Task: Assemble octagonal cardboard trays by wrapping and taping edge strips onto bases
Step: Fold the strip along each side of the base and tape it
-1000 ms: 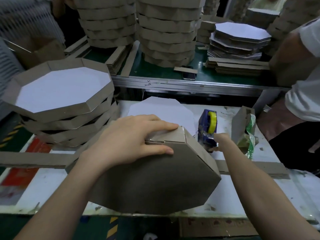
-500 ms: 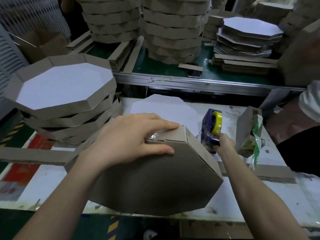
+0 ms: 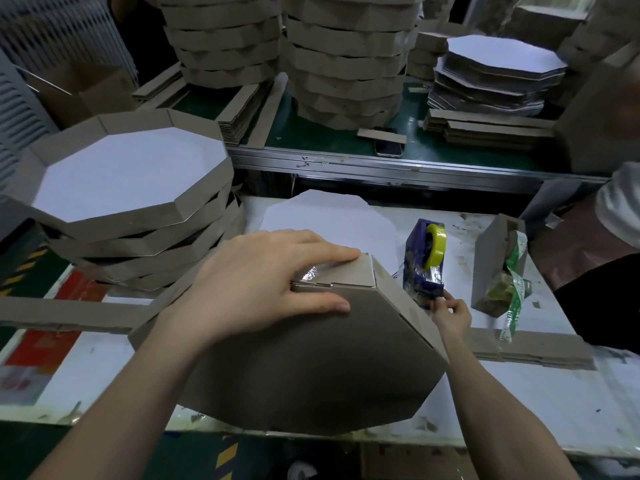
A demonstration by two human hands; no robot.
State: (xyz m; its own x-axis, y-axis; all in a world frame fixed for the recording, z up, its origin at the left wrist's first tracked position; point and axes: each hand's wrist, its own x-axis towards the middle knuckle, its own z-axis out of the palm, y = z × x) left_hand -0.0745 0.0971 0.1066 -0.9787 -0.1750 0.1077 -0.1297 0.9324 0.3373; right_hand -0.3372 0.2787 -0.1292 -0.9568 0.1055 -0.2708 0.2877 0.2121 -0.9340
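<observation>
An octagonal cardboard tray (image 3: 311, 368) stands tilted on the white table, its brown underside facing me. My left hand (image 3: 256, 289) grips its top edge, fingers over a taped seam of the edge strip and thumb on the underside. Just right of the tray sits a blue tape dispenser (image 3: 424, 265) with a yellow roll. My right hand (image 3: 450, 311) is at the dispenser's near end, its fingertips pinching the clear tape there. A loose white octagonal base (image 3: 329, 220) lies flat behind the tray.
A stack of finished trays (image 3: 131, 202) stands at the left. Flat edge strips (image 3: 62, 315) lie on the table at both sides. A small cardboard box with a green wrapper (image 3: 502, 271) sits right of the dispenser. Tall tray stacks, bases and a phone (image 3: 388, 147) fill the far bench. Another person (image 3: 620, 209) is at right.
My right hand has slid from the dispenser's side to its near end and now pinches the tape. My left hand and the tray have stayed put.
</observation>
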